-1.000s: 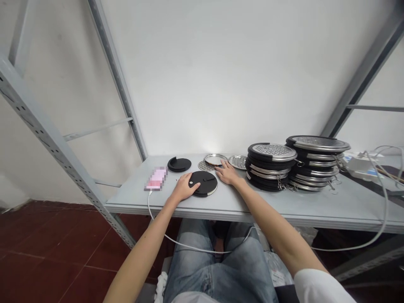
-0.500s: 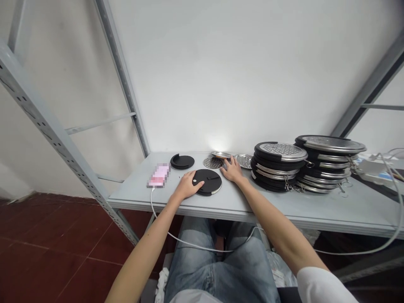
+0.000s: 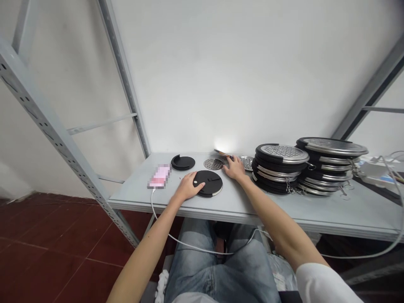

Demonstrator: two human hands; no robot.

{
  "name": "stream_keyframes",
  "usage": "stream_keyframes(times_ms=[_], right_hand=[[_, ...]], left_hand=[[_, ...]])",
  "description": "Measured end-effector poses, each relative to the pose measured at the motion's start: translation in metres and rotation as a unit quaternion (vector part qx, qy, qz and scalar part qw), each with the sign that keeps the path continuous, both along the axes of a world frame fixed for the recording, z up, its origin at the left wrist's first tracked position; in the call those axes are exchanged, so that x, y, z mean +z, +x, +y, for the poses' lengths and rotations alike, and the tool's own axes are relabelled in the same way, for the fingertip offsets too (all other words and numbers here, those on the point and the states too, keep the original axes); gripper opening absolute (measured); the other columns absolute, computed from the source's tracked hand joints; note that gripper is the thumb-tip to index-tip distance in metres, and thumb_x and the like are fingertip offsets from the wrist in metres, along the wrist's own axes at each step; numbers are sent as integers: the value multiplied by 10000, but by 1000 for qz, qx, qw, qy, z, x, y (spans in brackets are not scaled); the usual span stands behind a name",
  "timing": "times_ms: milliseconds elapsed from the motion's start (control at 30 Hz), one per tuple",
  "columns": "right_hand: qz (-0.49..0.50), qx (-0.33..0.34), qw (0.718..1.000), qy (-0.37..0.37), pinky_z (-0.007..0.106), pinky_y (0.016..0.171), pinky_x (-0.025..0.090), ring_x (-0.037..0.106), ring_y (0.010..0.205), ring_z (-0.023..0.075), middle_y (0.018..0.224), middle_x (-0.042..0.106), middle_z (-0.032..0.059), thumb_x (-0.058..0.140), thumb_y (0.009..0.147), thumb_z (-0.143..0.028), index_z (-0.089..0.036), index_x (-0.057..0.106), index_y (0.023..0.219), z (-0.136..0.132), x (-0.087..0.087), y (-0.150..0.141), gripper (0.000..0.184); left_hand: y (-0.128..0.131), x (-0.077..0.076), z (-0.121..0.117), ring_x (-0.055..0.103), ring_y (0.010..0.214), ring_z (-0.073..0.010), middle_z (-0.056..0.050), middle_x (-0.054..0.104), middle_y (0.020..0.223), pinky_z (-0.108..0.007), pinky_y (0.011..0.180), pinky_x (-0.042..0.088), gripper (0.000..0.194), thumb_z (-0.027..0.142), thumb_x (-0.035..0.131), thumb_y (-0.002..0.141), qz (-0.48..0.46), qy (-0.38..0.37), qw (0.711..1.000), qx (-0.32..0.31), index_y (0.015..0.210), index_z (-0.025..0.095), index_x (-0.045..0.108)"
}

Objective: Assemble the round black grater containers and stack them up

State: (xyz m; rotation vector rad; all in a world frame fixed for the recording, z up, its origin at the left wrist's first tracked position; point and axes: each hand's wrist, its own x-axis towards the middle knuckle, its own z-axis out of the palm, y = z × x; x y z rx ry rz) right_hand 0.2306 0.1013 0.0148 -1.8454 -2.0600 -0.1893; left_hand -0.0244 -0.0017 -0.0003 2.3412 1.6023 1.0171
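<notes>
My left hand point(image 3: 188, 186) grips the near-left edge of a round black disc point(image 3: 210, 182), thumb on top. The disc lies flat on the grey table and has a small white spot and a pale strip on its rim. My right hand point(image 3: 235, 168) is closed at the right end of a thin round metal plate point(image 3: 222, 153), which tilts up almost edge-on near the wall. Part of the grip is hidden. Just left of that hand lies a perforated metal disc point(image 3: 213, 164). A second metal grate plate point(image 3: 246, 162) sits partly behind my right wrist.
A black round piece with a raised rim point(image 3: 183, 163) lies at the left, near a phone point(image 3: 159, 176) with a white cable point(image 3: 152, 206). Two stacks of black-edged metal grates point(image 3: 279, 168) point(image 3: 331, 164) stand at the right. Metal shelf posts point(image 3: 123, 75) rise at the sides.
The thin metal plate under my right fingers has tipped from nearly flat to almost edge-on. My left hand stays on the black disc.
</notes>
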Motion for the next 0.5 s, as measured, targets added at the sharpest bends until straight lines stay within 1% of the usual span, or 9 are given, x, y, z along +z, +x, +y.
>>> stream_keyframes(times_ms=[100, 233, 333, 433, 500], right_hand=[[12, 8, 999, 35, 409, 1039, 330, 407, 1234, 335, 1346, 455, 196, 458, 884, -378, -123, 481, 1337, 3, 9, 6, 520], [33, 22, 997, 62, 380, 1000, 382, 450, 1182, 315, 1317, 483, 181, 465, 861, -241, -124, 536, 1290, 3, 15, 13, 450], [57, 30, 995, 79, 333, 954, 418, 482, 1154, 272, 1317, 502, 131, 428, 849, -142, -174, 561, 1278, 1, 16, 16, 451], [71, 39, 992, 93, 287, 881, 444, 536, 1081, 225, 1297, 542, 66, 381, 862, -98, -243, 583, 1265, -1, 17, 17, 474], [65, 55, 991, 105, 273, 847, 448, 560, 1042, 216, 1275, 572, 56, 385, 859, -83, -250, 616, 1233, -3, 17, 15, 470]], left_hand=[[0, 0, 0, 483, 1264, -295, -169, 528, 1350, -437, 1086, 372, 625, 492, 573, 833, -2, 4, 1000, -3, 1313, 101, 492], [0, 1, -1, 503, 1242, -291, -154, 544, 1334, -448, 1073, 385, 577, 476, 577, 836, -10, 10, 1000, -10, 1297, 135, 509], [1, 2, -1, 504, 1242, -289, -156, 542, 1336, -441, 1074, 388, 578, 468, 574, 838, -12, 11, 1000, -11, 1300, 127, 508], [1, 2, -2, 503, 1243, -292, -161, 538, 1338, -438, 1072, 390, 585, 462, 574, 838, -11, 7, 1000, -9, 1307, 120, 504], [1, 2, -2, 501, 1246, -293, -157, 536, 1342, -441, 1072, 389, 583, 465, 571, 839, -12, 7, 1000, -8, 1310, 129, 503]])
